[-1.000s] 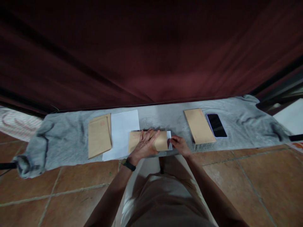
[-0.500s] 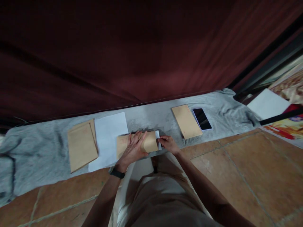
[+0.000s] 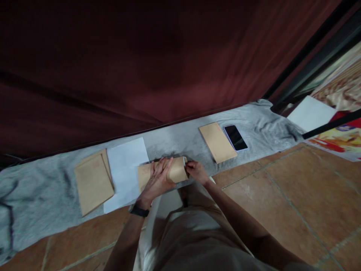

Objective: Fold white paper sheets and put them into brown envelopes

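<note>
My left hand (image 3: 158,177) lies flat with its fingers stretched out on a brown envelope (image 3: 177,170) that rests on a grey cloth (image 3: 42,180). My right hand (image 3: 196,171) is closed in a pinch at the envelope's right end, on the white paper (image 3: 184,161) that sticks out of it only a sliver. A black watch is on my left wrist.
Left of the envelope lie a white sheet (image 3: 125,169) and a stack of brown envelopes (image 3: 91,180). To the right are another brown envelope (image 3: 217,142) and a dark phone (image 3: 235,137). A dark red curtain hangs behind; tiled floor lies in front; another white sheet (image 3: 310,113) at far right.
The white paper at the envelope's right end shows less than before, as my right hand has moved in toward the envelope. The view has swung, shifting everything left.
</note>
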### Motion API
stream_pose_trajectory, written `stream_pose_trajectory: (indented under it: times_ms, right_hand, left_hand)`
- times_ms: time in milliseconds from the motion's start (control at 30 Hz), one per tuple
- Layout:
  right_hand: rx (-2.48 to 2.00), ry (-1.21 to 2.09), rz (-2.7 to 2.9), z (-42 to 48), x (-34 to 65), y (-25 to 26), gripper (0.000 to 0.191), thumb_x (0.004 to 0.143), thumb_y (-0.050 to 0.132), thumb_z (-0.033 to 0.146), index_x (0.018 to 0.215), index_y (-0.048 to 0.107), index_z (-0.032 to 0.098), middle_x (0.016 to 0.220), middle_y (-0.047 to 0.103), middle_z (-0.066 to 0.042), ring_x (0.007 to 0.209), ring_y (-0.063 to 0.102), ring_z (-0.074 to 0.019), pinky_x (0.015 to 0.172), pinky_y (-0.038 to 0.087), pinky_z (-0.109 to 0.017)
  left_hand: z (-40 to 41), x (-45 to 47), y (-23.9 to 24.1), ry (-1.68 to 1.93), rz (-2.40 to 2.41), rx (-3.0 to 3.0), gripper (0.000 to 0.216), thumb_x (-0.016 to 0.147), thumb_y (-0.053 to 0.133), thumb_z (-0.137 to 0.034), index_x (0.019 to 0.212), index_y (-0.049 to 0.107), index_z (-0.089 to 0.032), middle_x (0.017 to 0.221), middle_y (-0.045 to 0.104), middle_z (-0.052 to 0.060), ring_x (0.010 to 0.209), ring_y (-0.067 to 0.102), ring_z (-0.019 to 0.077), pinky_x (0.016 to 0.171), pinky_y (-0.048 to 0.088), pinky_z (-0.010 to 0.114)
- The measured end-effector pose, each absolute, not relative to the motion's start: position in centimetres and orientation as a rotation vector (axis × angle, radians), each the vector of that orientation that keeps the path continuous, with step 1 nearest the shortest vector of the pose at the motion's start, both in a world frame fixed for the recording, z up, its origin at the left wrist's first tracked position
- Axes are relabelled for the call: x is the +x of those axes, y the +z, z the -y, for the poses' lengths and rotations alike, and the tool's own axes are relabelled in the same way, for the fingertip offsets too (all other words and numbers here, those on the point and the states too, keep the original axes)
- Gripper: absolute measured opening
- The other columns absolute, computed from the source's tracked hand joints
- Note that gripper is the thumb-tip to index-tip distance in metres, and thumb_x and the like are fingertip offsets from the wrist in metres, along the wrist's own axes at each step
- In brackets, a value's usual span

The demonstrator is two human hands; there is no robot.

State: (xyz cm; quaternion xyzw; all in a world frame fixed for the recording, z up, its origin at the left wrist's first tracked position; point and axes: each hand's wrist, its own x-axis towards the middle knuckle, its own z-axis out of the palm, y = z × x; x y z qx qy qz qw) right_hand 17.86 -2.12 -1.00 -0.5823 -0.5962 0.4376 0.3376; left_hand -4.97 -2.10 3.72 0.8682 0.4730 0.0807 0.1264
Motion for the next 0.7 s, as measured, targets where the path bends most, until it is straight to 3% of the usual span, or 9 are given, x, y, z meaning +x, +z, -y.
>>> stream_pose_trajectory:
  times_ms: [200,367,433,600,700]
  right_hand:
    - [-1.62,0.905,1.563,2.7,17.0,-1.0,0.021,0.085,0.064,0.014,0.065,0.066,0.022,0.078,0.063,-0.005,0.09,0.061,-0.0221,0.082,0.05,-0.032]
    - [-1.651,0.843,1.469,2.8,16.8,-0.9,0.01,0.082,0.07,0.015,0.074,0.072,0.02,0.093,0.068,-0.009,0.099,0.061,-0.0244,0.092,0.049,-0.036]
    - [-1.624,0.924,1.399,2.8,16.9,-1.0,0.009,0.081,0.068,0.014,0.074,0.071,0.02,0.091,0.069,-0.007,0.093,0.064,-0.0225,0.087,0.05,-0.033]
    - [-1.608,1.083,1.276,3.0,16.8,-1.2,0.012,0.084,0.062,0.023,0.073,0.067,0.019,0.069,0.066,-0.001,0.061,0.061,-0.0155,0.056,0.045,-0.025]
    - [-1.566,1.141,1.145,3.2,16.5,-1.4,0.013,0.083,0.062,0.029,0.074,0.063,0.02,0.063,0.063,0.001,0.054,0.056,-0.0135,0.05,0.04,-0.023]
  left_hand:
    - [1.9,-5.0,3.8,0.243,-1.378,2.508,0.117,0.072,0.083,-0.047,0.163,0.013,-0.023,0.163,0.034,0.022,0.152,0.03,0.0412,0.123,0.013,0.066]
    - [1.9,-4.8,4.0,0.281,-1.376,2.503,0.118,0.071,0.083,-0.044,0.163,0.013,-0.023,0.161,0.036,0.022,0.151,0.032,0.0416,0.123,0.013,0.065]
    - [1.8,-4.7,4.2,0.289,-1.373,2.506,0.118,0.071,0.083,-0.043,0.163,0.012,-0.023,0.161,0.036,0.021,0.151,0.031,0.0413,0.123,0.014,0.065]
    - [1.7,-4.4,4.6,0.253,-1.359,2.521,0.117,0.07,0.083,-0.04,0.163,0.014,-0.021,0.16,0.037,0.023,0.152,0.029,0.0413,0.123,0.014,0.065]
    - [1.6,-4.2,4.7,0.253,-1.358,2.519,0.117,0.071,0.083,-0.04,0.163,0.014,-0.022,0.16,0.037,0.023,0.151,0.03,0.0409,0.123,0.013,0.065]
